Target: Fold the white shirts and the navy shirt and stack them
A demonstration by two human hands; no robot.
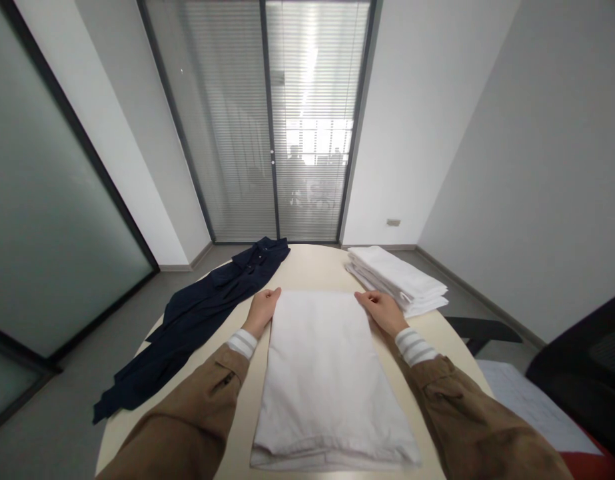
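A white folded garment [332, 373], its exact kind unclear, lies flat and lengthwise on the pale table [307, 263] in front of me. My left hand [262, 310] pinches its far left corner between thumb and fingers. At the far right corner, my right hand [382, 310] grips the cloth in the same way. The far edge between both hands is straight, while layered hems show at the near end. Just beyond my right hand sits a stack of folded white cloth [394, 277]. Dark navy clothing [202, 313] with buttons stretches along the left side of the table.
To the right, a black chair [587, 367] with an armrest [487, 329] stands close to the table. Papers [532, 403] lie on something red beside it. Glass doors with blinds [312, 120] are behind the table, and a frosted glass panel [52, 200] is at left.
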